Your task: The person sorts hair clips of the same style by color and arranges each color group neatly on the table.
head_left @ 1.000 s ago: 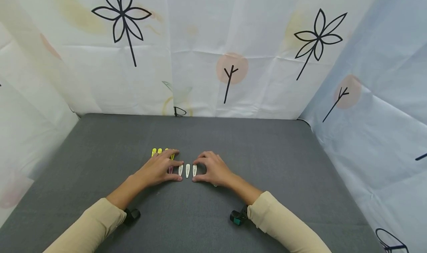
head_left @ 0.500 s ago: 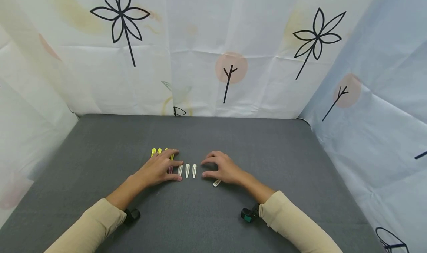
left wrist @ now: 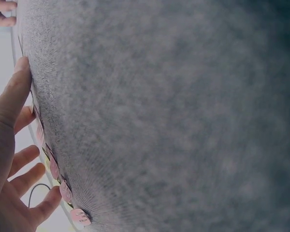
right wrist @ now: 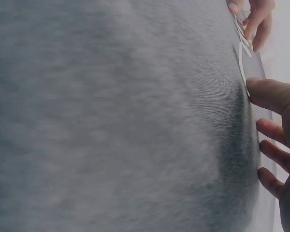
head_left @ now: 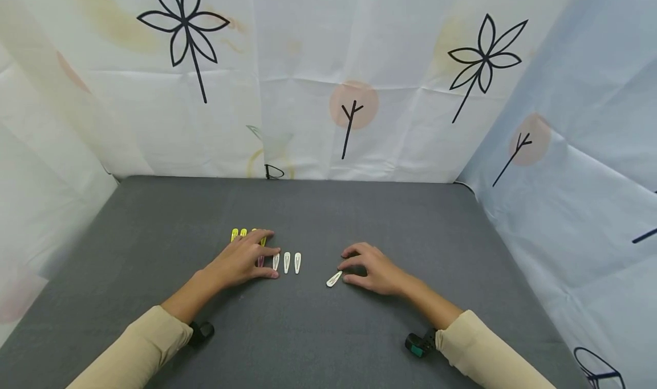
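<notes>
My left hand (head_left: 237, 264) rests low over the table, with thumb and index finger at the two ends of a white snap hair clip (head_left: 276, 262), pinching it. Beside that clip, two more white hair clips (head_left: 287, 263) lie upright in a row. Right of them, my right hand (head_left: 377, 272) has its fingers spread, and its thumb tip meets the end of a slanted white hair clip (head_left: 334, 279). In the right wrist view that thumb (right wrist: 268, 93) overlaps the clip's end (right wrist: 242, 65), while the other fingers stay apart from it.
Several yellow hair clips (head_left: 234, 234) form a row behind my left hand. Pink hair clips (left wrist: 66, 191) lie under and beside that hand, mostly hidden in the head view. The grey table (head_left: 328, 343) is bordered by white patterned cloth (head_left: 308, 47) at the back and sides.
My right hand has let go of the rightmost white clip in the row and moved right, to the slanted clip. My left hand has stayed in place.
</notes>
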The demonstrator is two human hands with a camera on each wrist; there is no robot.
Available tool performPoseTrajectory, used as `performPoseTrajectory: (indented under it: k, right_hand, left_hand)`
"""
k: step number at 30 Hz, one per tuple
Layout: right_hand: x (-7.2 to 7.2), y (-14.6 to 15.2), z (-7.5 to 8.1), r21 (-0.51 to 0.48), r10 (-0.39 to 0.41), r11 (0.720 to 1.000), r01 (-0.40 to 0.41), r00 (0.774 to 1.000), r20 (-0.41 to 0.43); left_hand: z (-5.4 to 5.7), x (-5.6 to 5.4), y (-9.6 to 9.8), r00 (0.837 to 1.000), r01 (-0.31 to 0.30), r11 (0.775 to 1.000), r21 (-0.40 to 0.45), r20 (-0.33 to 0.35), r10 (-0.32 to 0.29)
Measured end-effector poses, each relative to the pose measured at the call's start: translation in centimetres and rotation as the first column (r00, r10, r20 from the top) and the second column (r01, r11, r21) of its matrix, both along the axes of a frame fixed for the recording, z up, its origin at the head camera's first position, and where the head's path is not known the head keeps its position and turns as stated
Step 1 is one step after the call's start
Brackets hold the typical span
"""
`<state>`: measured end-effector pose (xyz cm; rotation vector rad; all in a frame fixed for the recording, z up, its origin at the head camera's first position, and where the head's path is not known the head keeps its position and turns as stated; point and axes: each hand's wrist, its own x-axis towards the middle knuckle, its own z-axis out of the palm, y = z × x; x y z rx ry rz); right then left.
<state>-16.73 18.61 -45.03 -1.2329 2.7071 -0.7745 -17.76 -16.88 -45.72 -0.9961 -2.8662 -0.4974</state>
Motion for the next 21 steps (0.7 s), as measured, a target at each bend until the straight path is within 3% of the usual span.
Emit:
performPoseTrajectory:
  k: [6,14,21]
  right_hand:
    - [0.9,0.2,0.0,-0.006,-0.003,1.000,0.003,1.000,-0.001]
    - [1.3,-0.3,-0.1,-0.036,0.059,0.998,-0.060,0.998,-0.021]
    - [0.7,-1.0,-0.5,-0.052,0.015,0.999,-0.017,0.999,-0.045]
  left_hand:
    - [-0.1,-0.1,0.0,1.000,0.000,1.000,0.001,0.003,0.000]
    - [0.0,0.0,0.0,1.000,-0.004,1.000,0.007,0.009,0.004]
    - [-0.1,0.0,0.0,1.000,0.003,1.000,0.009,-0.012,-0.003]
